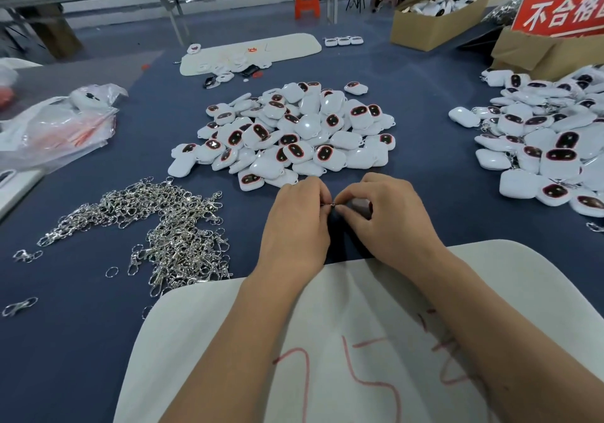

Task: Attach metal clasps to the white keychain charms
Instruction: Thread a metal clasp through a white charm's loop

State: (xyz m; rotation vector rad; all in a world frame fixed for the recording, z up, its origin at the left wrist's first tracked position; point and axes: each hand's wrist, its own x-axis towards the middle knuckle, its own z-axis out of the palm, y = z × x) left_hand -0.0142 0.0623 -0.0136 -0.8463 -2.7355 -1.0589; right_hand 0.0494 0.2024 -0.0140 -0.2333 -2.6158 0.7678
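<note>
My left hand (295, 223) and my right hand (387, 218) meet fingertip to fingertip over the blue table, just behind a white foam pad (209, 341). Between them a small metal clasp (330, 204) is pinched by the fingers of both hands. My right hand also curls around a white charm (362, 206), mostly hidden under its fingers. A heap of white keychain charms (294, 131) with dark red-rimmed faces lies right behind my hands. Loose metal clasps (170, 229) are piled to the left.
A second heap of charms with clasps (542, 148) fills the right side. A plastic bag (55, 128) lies at far left. Cardboard boxes (434, 27) and a red sign (562, 7) stand at back right. Another white pad (251, 51) lies at the back.
</note>
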